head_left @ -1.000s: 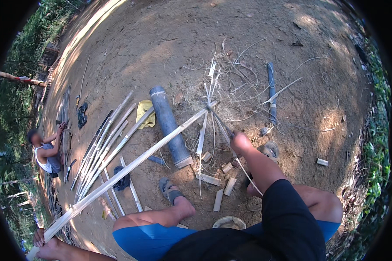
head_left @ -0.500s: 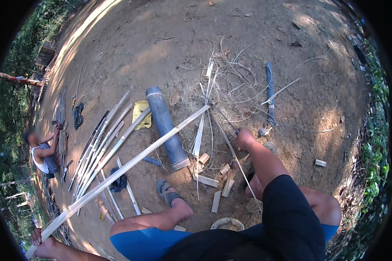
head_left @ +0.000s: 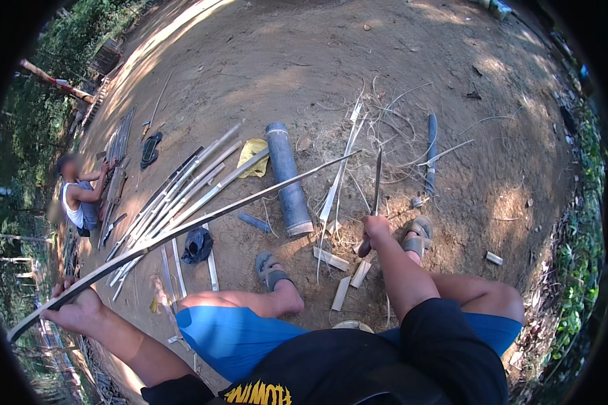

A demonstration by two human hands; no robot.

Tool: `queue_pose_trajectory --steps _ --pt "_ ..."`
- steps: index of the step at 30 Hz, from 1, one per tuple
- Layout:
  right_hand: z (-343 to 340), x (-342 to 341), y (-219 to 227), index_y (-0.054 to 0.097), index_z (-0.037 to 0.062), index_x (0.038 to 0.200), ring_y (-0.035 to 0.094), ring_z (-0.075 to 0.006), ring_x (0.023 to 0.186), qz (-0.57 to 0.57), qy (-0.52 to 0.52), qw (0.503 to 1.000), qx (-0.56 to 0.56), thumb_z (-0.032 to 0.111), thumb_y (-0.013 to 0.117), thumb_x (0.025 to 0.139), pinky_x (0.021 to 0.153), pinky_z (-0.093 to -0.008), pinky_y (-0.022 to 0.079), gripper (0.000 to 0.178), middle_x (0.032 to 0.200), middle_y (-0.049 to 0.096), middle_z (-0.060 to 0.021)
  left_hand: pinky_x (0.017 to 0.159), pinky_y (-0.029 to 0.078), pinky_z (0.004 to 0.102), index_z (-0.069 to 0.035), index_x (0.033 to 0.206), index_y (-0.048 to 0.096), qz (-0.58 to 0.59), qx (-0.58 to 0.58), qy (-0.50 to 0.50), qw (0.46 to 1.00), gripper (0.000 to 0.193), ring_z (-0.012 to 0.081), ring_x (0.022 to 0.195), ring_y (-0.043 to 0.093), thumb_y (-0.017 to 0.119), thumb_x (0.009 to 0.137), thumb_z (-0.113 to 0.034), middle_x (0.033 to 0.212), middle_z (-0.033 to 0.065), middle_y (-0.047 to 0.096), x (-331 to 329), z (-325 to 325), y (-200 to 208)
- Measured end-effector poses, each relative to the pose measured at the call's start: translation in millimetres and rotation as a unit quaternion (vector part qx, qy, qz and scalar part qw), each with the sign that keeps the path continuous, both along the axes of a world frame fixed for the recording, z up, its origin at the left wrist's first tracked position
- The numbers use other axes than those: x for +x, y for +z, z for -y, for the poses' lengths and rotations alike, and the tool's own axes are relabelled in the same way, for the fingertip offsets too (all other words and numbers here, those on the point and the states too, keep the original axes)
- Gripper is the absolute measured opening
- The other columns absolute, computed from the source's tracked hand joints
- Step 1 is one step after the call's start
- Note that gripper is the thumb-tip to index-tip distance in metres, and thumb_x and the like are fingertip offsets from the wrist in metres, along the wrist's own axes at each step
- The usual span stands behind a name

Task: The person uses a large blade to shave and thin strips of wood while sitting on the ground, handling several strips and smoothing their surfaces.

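Note:
My left hand (head_left: 78, 309) is closed around the lower left end of a long bamboo strip (head_left: 250, 198). The strip runs slantwise over the ground to the far right, its dark edge showing. Gripped in my right hand (head_left: 377, 229) is a long knife (head_left: 377, 177), blade pointing away from me and handle jutting out below the fist. A gap separates the blade from the strip's far tip. Under the strip stands or lies a thick grey-green bamboo section (head_left: 290, 182); pale split slivers (head_left: 331, 196) lie between it and the knife.
Split bamboo poles (head_left: 182, 189) lie at left, near a yellow sheet (head_left: 252, 156) and a black plastic bag (head_left: 197, 244). Tangled shavings (head_left: 393, 128) and a thin bamboo tube (head_left: 431, 145) lie beyond the knife. Short offcuts (head_left: 341, 293) lie by my feet. A person (head_left: 82, 199) sits far left.
The bamboo strip has turned from its pale face to its dark edge, and its tip has come away from the knife. The blade has swung from slanting left to pointing straight ahead.

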State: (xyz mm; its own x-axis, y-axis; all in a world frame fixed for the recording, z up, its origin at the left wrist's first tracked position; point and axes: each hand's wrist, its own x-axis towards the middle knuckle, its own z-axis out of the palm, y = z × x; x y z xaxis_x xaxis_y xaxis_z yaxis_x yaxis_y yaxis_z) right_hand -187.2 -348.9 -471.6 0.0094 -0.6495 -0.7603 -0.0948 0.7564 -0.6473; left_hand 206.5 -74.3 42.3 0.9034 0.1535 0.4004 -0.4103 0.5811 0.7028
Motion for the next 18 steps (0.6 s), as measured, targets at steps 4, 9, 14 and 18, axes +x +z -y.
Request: queue_pose_trajectory --steps 4,9,14,18 --pt "-32.2 9.1 25.3 0.063 0.0004 0.087 0.063 -0.0321 0.071 -0.082 0.108 0.986 -0.097 0.017 0.069 0.078 0.067 -0.0429 0.049 0.020 0.077 0.065 -0.0176 0.075 0.048 0.0374 -0.003 0.092 0.053 0.023 -0.024 -0.069 0.997 0.058 0.0258 0.077 0.055 0.046 0.096 -0.060 0.086 0.0111 0.059 -36.0 19.9 -1.4" --pt "-69.0 35.1 127.8 0.064 0.0007 0.101 0.067 -0.0391 0.092 -0.166 0.281 0.899 -0.293 0.025 0.068 0.079 0.082 -0.0460 0.052 0.033 0.094 0.069 -0.0220 0.071 0.044 0.0315 -0.004 0.093 0.054 0.091 -0.074 -0.290 0.950 0.057 0.0186 0.075 0.052 0.049 0.094 -0.061 0.086 0.0075 0.055 -24.0 -25.8 -12.3" --pt "-122.3 57.5 248.8 0.062 0.0000 0.106 0.065 -0.0432 0.090 -0.058 0.390 0.833 -0.388 0.020 0.064 0.083 0.081 -0.0473 0.052 0.031 0.093 0.067 -0.0261 0.050 0.034 0.0233 -0.011 0.089 0.055 0.112 -0.100 -0.233 0.961 0.061 0.0101 0.052 0.039 0.038 0.095 -0.068 0.066 0.0009 0.044 -72.1 -18.9 -13.5" --pt "-164.3 69.3 300.2 0.061 0.0005 0.108 0.064 -0.0448 0.088 0.001 0.426 0.771 -0.474 0.018 0.063 0.084 0.078 -0.0474 0.052 0.029 0.090 0.066 -0.0277 0.047 0.032 0.0218 -0.012 0.084 0.054 0.110 -0.094 -0.180 0.973 0.059 0.0085 0.046 0.035 0.038 0.096 -0.068 0.060 -0.0010 0.040 -104.5 -34.7 -15.2"
